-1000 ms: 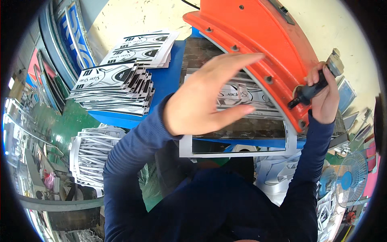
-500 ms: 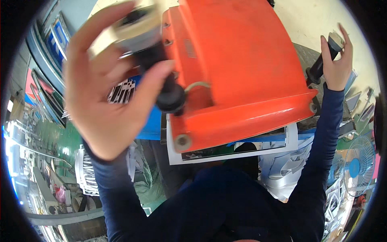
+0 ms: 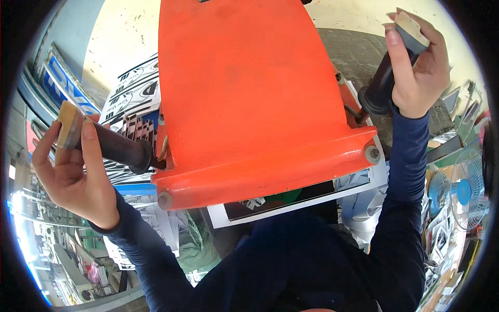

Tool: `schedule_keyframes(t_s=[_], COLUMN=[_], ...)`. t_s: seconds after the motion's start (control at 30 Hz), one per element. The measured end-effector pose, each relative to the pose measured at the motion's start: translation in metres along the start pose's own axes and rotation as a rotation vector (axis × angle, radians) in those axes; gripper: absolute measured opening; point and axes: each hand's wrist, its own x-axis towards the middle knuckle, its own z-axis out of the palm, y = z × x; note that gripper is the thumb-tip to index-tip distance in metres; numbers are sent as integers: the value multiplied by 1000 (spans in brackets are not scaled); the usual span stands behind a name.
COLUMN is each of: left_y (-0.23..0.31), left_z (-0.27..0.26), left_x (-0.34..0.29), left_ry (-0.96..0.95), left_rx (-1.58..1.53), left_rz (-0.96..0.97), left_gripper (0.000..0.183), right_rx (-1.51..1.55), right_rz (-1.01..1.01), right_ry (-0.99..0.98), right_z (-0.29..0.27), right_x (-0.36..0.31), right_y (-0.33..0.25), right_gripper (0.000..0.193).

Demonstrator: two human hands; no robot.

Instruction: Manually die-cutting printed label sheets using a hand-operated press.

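A large orange machine arm (image 3: pixel 244 88) reaches toward me over the table, with a black handle sticking out on each side. My left hand (image 3: pixel 78 177) is closed around the outer end of the left black handle (image 3: pixel 114 148), thumb and fingers about its tan cap (image 3: pixel 68 125). On the far right, my right hand (image 3: pixel 423 86) grips the end of the right black handle (image 3: pixel 378 86), its fingers about the tan-topped cap (image 3: pixel 410 26). Under the arm's near edge lies a white-bordered printed sheet (image 3: pixel 218 218), mostly covered by the arm.
Black-and-white printed sheets (image 3: pixel 127 101) lie left of the arm. A dark board (image 3: pixel 343 47) extends on its right. A blue fan (image 3: pixel 462 192) stands at the right beside piled papers (image 3: pixel 436 244). Framed panels (image 3: pixel 65 80) lean at the far left.
The orange arm has swung left, exposing more of the dark board at right. Both hands moved left with the handles; my left hand is also lower and farther from the camera.
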Motion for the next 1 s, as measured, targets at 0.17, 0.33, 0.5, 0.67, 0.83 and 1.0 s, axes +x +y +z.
schedule_keyframes(t_s=[0.17,0.33,0.5,0.67,0.83,1.0], left_y=[-6,-7,2,28,24,-23], left_z=[-1,-1,3,19,30,35], left_x=[-4,-5,-1,-13,-37,-54], left_ry=[15,20,-24,-38,-140,-673], left_rx=[15,-46,5,-200,-425,-260], left_rz=[-17,12,96,-48,-30,51], left_gripper=[36,40,50,89,109,110], right_rx=[30,-22,20,94,-77,-960], right_rz=[33,52,-5,73,250,101], right_ry=[20,-15,2,-1,24,172], right_z=[-3,6,5,-23,-63,-70], right_x=[-7,-1,4,7,3,12], right_y=[5,-5,-8,36,82,93], right_gripper=[30,29,39,43,58,62])
